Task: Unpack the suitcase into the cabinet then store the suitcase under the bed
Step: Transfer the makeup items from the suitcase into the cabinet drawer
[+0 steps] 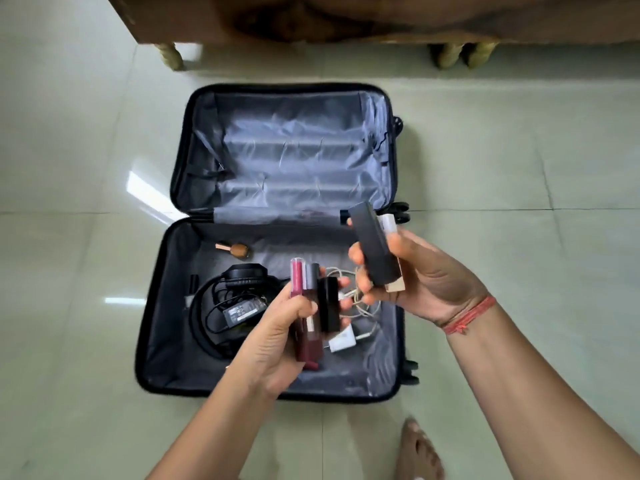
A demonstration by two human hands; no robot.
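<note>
Nearest the viewer, a bare foot (420, 452) stands on the tiled floor (86, 202). Left hand (277, 341): fingers curled round a pink lip-gloss tube (296, 278), a dark-red tube (310, 344) and a black lipstick case (329, 303). Right hand (426, 278), red thread bracelet (469, 315) at the wrist: thumb and fingers clasp a black box (369, 244) with a pale box (387, 226) behind it. Both hands are over the open suitcase (294, 143), which lies flat on the floor. Its near half holds black headphones (239, 275), a power adapter (242, 311), a white charger (343, 342) with tangled cable, and, at the hinge edge, a nail-polish bottle (235, 250). Beyond stands wooden furniture (346, 15) on turned legs.
</note>
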